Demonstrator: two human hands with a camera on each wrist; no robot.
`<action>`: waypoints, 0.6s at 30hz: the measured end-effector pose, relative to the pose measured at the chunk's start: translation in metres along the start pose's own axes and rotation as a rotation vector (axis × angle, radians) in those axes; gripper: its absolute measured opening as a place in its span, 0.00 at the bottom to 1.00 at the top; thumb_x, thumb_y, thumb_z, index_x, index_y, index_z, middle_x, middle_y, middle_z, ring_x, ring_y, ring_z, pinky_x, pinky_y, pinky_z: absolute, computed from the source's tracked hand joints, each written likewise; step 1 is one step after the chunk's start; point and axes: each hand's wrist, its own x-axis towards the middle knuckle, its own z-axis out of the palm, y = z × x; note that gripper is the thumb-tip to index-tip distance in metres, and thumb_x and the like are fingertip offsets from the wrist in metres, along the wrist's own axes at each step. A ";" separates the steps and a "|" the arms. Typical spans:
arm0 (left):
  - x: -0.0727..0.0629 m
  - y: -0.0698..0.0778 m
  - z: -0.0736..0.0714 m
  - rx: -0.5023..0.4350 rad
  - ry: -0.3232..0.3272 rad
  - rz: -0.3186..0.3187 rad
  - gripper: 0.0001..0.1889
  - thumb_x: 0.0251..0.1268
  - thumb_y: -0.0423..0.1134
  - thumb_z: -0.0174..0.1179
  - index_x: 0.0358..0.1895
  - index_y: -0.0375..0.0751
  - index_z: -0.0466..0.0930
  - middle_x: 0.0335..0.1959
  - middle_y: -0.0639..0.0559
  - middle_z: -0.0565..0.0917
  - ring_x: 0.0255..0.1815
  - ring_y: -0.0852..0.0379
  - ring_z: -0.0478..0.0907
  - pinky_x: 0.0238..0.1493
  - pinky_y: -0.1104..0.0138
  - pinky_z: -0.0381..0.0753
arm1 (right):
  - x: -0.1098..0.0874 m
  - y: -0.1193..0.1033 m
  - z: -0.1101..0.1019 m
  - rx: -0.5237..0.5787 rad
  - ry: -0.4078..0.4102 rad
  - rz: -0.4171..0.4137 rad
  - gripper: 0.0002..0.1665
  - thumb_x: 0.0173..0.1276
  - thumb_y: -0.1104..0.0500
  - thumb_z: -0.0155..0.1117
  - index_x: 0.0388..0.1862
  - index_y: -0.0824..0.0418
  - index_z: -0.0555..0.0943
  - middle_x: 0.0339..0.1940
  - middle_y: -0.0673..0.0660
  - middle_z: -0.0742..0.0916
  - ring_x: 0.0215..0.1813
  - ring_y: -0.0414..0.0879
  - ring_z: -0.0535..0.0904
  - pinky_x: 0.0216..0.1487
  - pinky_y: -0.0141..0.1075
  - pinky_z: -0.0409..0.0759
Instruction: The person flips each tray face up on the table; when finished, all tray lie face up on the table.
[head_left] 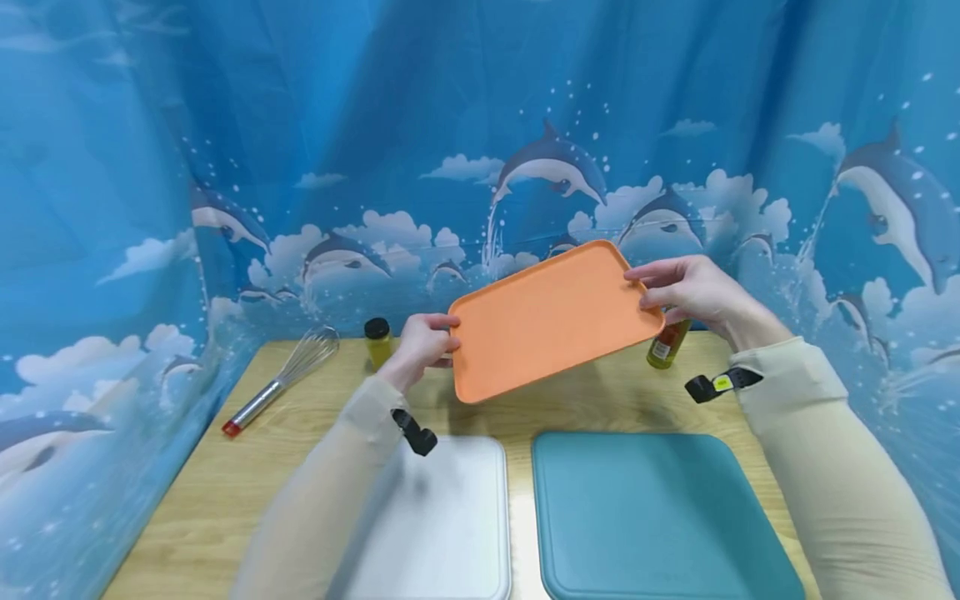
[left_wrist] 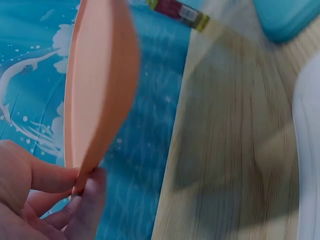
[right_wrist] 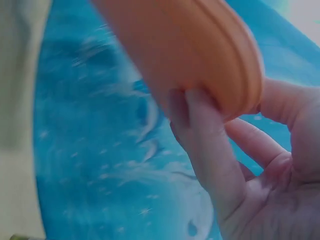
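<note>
Both hands hold up an orange rectangular tray (head_left: 551, 321), raised over the back of the table and tilted, its right end higher than its left. The left hand (head_left: 423, 343) pinches the short left edge; in the left wrist view its thumb and fingers (left_wrist: 92, 195) press the rim from two sides. At the other end, the right hand (head_left: 693, 296) grips the right edge, and in the right wrist view its fingers (right_wrist: 207, 135) lie against one face of the tray. Behind the right hand stands a red bottle with a yellow-green base (head_left: 667, 346), partly hidden by the hand and tray.
A white tray or board (head_left: 450, 517) and a teal one (head_left: 652, 508) lie side by side at the front of the wooden table (head_left: 187, 500). A whisk (head_left: 281, 383) lies at the back left, near a yellow jar with a black lid (head_left: 378, 342). A dolphin-print curtain (head_left: 420, 125) hangs behind.
</note>
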 end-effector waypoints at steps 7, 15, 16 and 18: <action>0.007 -0.007 -0.007 0.109 0.062 0.017 0.25 0.77 0.26 0.65 0.73 0.45 0.86 0.73 0.41 0.86 0.60 0.43 0.93 0.56 0.50 0.97 | 0.008 0.031 0.027 -0.122 -0.041 0.063 0.36 0.76 0.66 0.74 0.81 0.63 0.78 0.73 0.74 0.86 0.46 0.45 0.94 0.44 0.41 0.97; 0.024 -0.021 -0.005 0.320 0.111 -0.014 0.28 0.76 0.25 0.60 0.75 0.48 0.85 0.75 0.44 0.85 0.62 0.45 0.91 0.49 0.56 0.98 | 0.028 0.066 0.068 -0.215 -0.080 0.145 0.39 0.65 0.71 0.80 0.77 0.67 0.82 0.70 0.75 0.87 0.56 0.56 0.93 0.51 0.52 0.98; 0.025 -0.022 -0.004 0.352 0.119 -0.016 0.27 0.77 0.26 0.61 0.75 0.48 0.85 0.75 0.45 0.86 0.65 0.45 0.89 0.49 0.57 0.97 | 0.032 0.070 0.072 -0.230 -0.079 0.149 0.39 0.64 0.71 0.80 0.75 0.67 0.83 0.68 0.74 0.88 0.55 0.55 0.93 0.50 0.51 0.98; 0.027 -0.025 -0.002 0.401 0.129 -0.021 0.26 0.78 0.28 0.61 0.74 0.48 0.86 0.75 0.45 0.86 0.69 0.45 0.86 0.52 0.58 0.95 | 0.038 0.078 0.080 -0.253 -0.082 0.154 0.39 0.61 0.72 0.80 0.73 0.67 0.84 0.66 0.74 0.89 0.51 0.53 0.92 0.46 0.49 0.98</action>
